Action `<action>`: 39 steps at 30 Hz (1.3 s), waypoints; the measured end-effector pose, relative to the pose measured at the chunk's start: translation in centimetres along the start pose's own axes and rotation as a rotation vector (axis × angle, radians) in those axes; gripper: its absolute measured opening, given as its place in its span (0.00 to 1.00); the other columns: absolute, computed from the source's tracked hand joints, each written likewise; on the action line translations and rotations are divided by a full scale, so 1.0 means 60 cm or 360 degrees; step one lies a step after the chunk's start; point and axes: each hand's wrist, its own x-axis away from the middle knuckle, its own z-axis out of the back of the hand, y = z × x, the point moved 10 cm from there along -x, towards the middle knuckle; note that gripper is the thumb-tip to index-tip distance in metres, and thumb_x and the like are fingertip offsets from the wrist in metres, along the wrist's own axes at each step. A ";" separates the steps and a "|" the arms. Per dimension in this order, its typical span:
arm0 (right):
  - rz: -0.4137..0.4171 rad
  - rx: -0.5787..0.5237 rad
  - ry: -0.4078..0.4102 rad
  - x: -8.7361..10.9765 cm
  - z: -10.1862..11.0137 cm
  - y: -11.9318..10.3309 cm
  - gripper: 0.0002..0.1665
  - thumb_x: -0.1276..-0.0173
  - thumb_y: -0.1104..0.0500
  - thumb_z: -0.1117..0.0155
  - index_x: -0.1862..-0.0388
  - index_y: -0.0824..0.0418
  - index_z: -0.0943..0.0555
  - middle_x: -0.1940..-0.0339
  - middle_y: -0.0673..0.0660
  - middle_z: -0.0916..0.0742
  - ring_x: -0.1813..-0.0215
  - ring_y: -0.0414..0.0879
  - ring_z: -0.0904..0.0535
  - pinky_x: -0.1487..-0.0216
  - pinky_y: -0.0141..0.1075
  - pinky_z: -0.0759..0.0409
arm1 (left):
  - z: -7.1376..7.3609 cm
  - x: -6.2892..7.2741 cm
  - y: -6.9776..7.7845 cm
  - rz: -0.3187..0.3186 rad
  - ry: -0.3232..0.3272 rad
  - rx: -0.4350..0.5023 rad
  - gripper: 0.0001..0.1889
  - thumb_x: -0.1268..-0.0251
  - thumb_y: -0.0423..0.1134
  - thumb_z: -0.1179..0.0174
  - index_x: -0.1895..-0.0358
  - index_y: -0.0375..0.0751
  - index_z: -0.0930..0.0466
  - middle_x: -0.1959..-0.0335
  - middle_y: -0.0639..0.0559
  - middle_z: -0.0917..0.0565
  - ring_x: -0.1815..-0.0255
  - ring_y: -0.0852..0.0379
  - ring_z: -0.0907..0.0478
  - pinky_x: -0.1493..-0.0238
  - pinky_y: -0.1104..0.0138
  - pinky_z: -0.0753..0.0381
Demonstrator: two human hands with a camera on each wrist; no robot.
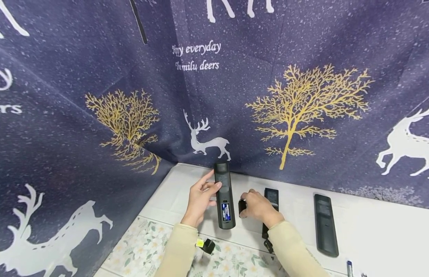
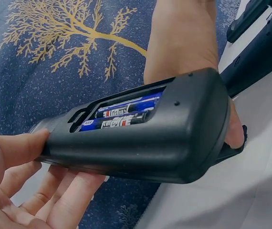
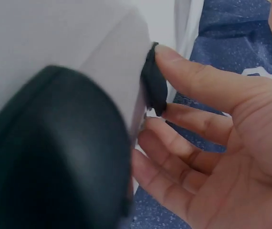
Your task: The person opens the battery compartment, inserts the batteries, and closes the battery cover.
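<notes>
Left hand (image 1: pixel 200 197) grips the dark remote (image 1: pixel 226 192) from its left side, forearm slanting up. Remote lies between both hands, blue batteries (image 1: pixel 226 212) bared. Just right, a small black piece (image 3: pixel 155 81), pinched by the right hand (image 1: pixel 258 207), forearm angled in from lower right.

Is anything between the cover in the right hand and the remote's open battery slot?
Nothing visible is: in the head view, only white surface shows between the cover, pinched in the right hand, and the remote in the left hand.
</notes>
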 end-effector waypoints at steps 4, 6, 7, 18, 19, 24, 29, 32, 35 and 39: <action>0.0027 -0.0014 0.0048 0.004 -0.003 -0.006 0.32 0.49 0.63 0.11 0.45 0.64 0.16 0.53 0.60 0.16 0.56 0.53 0.17 0.52 0.51 0.16 | 0.000 0.002 0.001 0.0004 0.0002 0.0008 0.32 0.29 0.38 0.28 0.23 0.48 0.25 0.56 0.48 0.13 0.60 0.49 0.12 0.66 0.59 0.10; 0.0043 -0.0036 0.0073 0.007 -0.004 -0.009 0.31 0.48 0.63 0.11 0.47 0.63 0.18 0.54 0.58 0.16 0.57 0.52 0.18 0.54 0.50 0.16 | 0.001 0.002 0.001 0.0003 0.0002 0.0007 0.32 0.28 0.38 0.29 0.22 0.47 0.25 0.56 0.47 0.13 0.60 0.49 0.13 0.65 0.59 0.10; 0.0050 -0.0050 0.0093 0.009 -0.004 -0.010 0.30 0.47 0.63 0.12 0.48 0.62 0.19 0.55 0.57 0.16 0.57 0.52 0.18 0.54 0.50 0.16 | 0.001 0.002 0.001 0.0001 0.0003 0.0003 0.32 0.28 0.38 0.29 0.22 0.47 0.26 0.56 0.47 0.13 0.61 0.49 0.13 0.65 0.59 0.10; 0.0194 -0.0258 0.0289 0.037 0.006 -0.019 0.20 0.38 0.70 0.20 0.53 0.62 0.21 0.60 0.54 0.16 0.59 0.46 0.19 0.57 0.45 0.17 | 0.003 0.001 0.001 0.0004 0.0020 0.0024 0.32 0.29 0.37 0.28 0.23 0.47 0.25 0.56 0.47 0.14 0.60 0.47 0.12 0.66 0.60 0.10; 0.0195 -0.0276 0.0297 0.039 0.006 -0.018 0.20 0.38 0.71 0.21 0.53 0.62 0.21 0.61 0.54 0.16 0.60 0.46 0.19 0.58 0.45 0.17 | 0.003 0.001 0.001 0.0007 0.0019 0.0028 0.32 0.29 0.37 0.28 0.23 0.47 0.25 0.56 0.47 0.14 0.60 0.47 0.12 0.66 0.60 0.10; 0.0149 -0.0387 0.0324 0.052 0.009 -0.007 0.20 0.38 0.73 0.22 0.51 0.63 0.20 0.61 0.55 0.13 0.61 0.45 0.18 0.62 0.42 0.16 | 0.002 0.001 0.002 0.0001 0.0005 0.0034 0.33 0.29 0.37 0.28 0.22 0.46 0.26 0.56 0.47 0.14 0.62 0.49 0.12 0.66 0.60 0.09; 0.0131 -0.0441 0.0328 0.055 0.009 0.002 0.19 0.35 0.73 0.24 0.50 0.63 0.20 0.59 0.57 0.13 0.59 0.47 0.16 0.61 0.42 0.16 | 0.005 0.002 0.001 0.0009 0.0014 0.0027 0.33 0.29 0.38 0.28 0.22 0.48 0.26 0.55 0.47 0.13 0.60 0.48 0.12 0.64 0.58 0.09; 0.0130 -0.0501 0.0309 0.053 0.013 0.007 0.18 0.33 0.72 0.25 0.50 0.62 0.20 0.58 0.56 0.14 0.58 0.48 0.15 0.62 0.41 0.15 | 0.007 0.002 0.001 0.0005 0.0026 0.0030 0.33 0.29 0.38 0.28 0.22 0.48 0.25 0.54 0.47 0.13 0.59 0.46 0.12 0.64 0.57 0.09; 0.0096 -0.0632 0.0294 0.055 0.019 0.014 0.17 0.32 0.72 0.26 0.49 0.61 0.20 0.59 0.53 0.15 0.60 0.45 0.15 0.65 0.39 0.15 | 0.005 0.001 0.000 0.0002 0.0023 0.0026 0.32 0.29 0.38 0.28 0.23 0.48 0.25 0.53 0.45 0.13 0.60 0.47 0.12 0.64 0.57 0.09; 0.0066 -0.0878 0.0313 0.064 0.032 0.023 0.17 0.31 0.72 0.27 0.47 0.61 0.19 0.58 0.54 0.16 0.65 0.45 0.15 0.67 0.38 0.15 | -0.001 0.001 -0.001 0.0007 0.0007 0.0010 0.32 0.29 0.39 0.28 0.23 0.48 0.25 0.51 0.43 0.14 0.60 0.49 0.14 0.65 0.57 0.09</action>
